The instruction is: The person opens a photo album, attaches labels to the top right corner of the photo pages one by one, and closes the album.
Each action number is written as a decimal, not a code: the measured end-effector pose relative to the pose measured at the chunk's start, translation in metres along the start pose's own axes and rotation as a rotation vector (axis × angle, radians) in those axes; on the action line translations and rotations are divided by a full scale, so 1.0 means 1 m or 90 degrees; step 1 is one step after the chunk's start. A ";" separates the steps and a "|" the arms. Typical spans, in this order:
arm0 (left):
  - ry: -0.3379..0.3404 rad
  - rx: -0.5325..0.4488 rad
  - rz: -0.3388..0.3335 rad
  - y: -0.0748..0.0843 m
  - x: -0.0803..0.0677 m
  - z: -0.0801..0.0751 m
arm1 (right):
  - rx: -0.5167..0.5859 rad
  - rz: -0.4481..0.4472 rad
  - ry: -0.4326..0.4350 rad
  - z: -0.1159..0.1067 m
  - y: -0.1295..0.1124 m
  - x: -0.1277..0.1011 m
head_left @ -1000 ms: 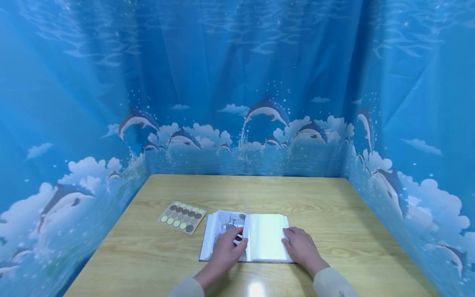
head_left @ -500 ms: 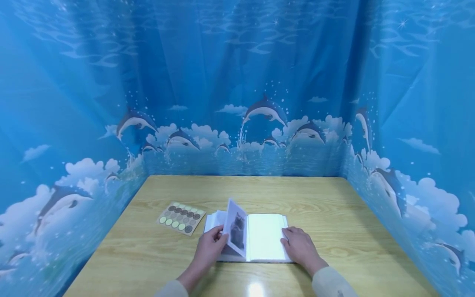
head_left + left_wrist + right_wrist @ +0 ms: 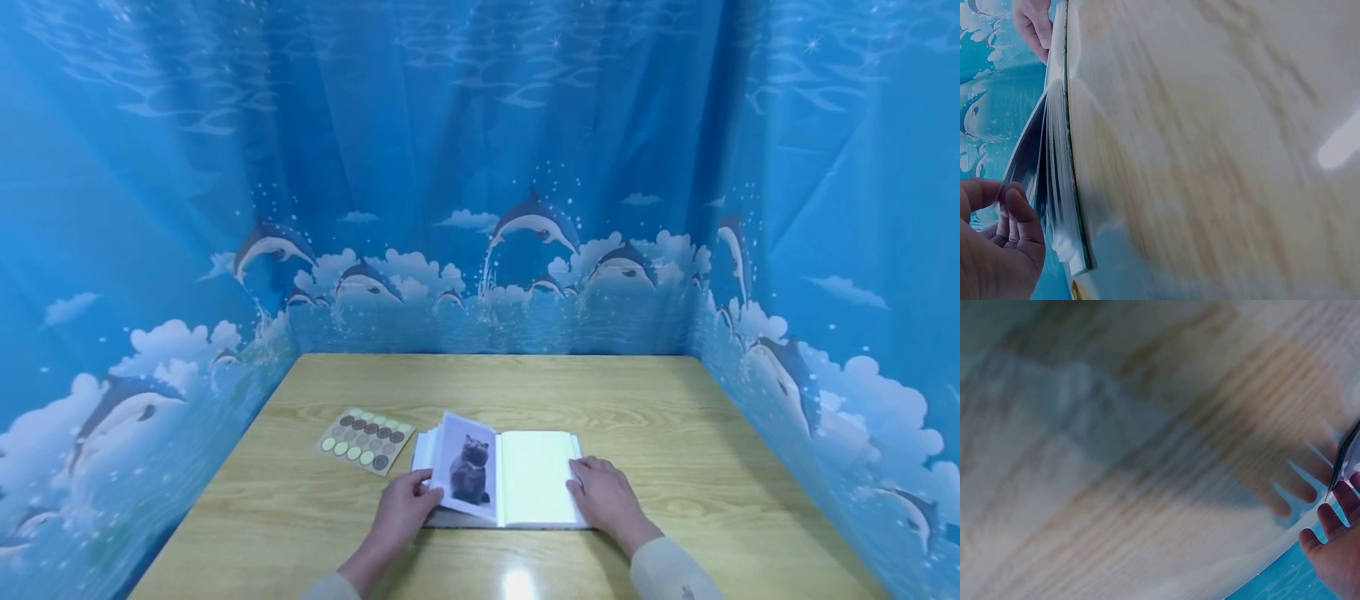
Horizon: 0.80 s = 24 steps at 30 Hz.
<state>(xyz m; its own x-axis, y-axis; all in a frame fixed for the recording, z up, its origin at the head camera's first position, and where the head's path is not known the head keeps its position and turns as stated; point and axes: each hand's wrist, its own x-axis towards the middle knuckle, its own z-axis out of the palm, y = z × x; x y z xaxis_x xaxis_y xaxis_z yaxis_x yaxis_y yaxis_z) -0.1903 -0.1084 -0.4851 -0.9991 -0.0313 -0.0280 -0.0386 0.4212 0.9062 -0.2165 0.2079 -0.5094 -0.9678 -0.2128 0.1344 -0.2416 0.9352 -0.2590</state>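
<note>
Holding a leaf of an open photo album [image 3: 501, 481] lifted at its outer edge, a person's left hand [image 3: 400, 517] pinches the sleeve between curled fingers [image 3: 1015, 215] and thumb, while the right hand [image 3: 606, 498] lies flat, fingers relaxed, on the album's right-hand side, pinning it to the wooden bench [image 3: 675, 417]. The album sits between the two hands, its spine midway between them. The lifted page carries a photo of a grey cat [image 3: 469, 470]; the facing page looks blank and pale. The clear sleeves appear thin, floppy and slick, likely light and prone to sliding or fanning, so the free outer edge is the sensible place to take hold. Beyond and to the left of the left fingers lies a sticker sheet [image 3: 367, 439] of round dots. No brand, label or legible writing shows anywhere.
</note>
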 end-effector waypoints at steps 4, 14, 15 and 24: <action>0.004 0.023 0.008 -0.005 -0.001 -0.004 | 0.000 0.002 0.002 -0.001 -0.001 0.001; 0.017 0.083 -0.011 -0.017 -0.001 -0.008 | -0.006 0.017 -0.010 -0.002 -0.001 0.001; 0.017 0.086 -0.014 -0.018 0.000 -0.008 | -0.006 0.017 -0.010 -0.002 -0.001 0.001; 0.014 0.106 -0.010 -0.020 -0.001 -0.012 | 0.006 0.008 -0.006 -0.001 -0.001 -0.001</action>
<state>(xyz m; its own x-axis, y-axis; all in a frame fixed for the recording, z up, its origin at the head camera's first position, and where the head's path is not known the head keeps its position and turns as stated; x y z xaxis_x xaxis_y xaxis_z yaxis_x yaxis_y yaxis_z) -0.1880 -0.1277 -0.4981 -0.9978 -0.0585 -0.0300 -0.0578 0.5645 0.8234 -0.2157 0.2078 -0.5083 -0.9715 -0.2029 0.1225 -0.2293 0.9351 -0.2701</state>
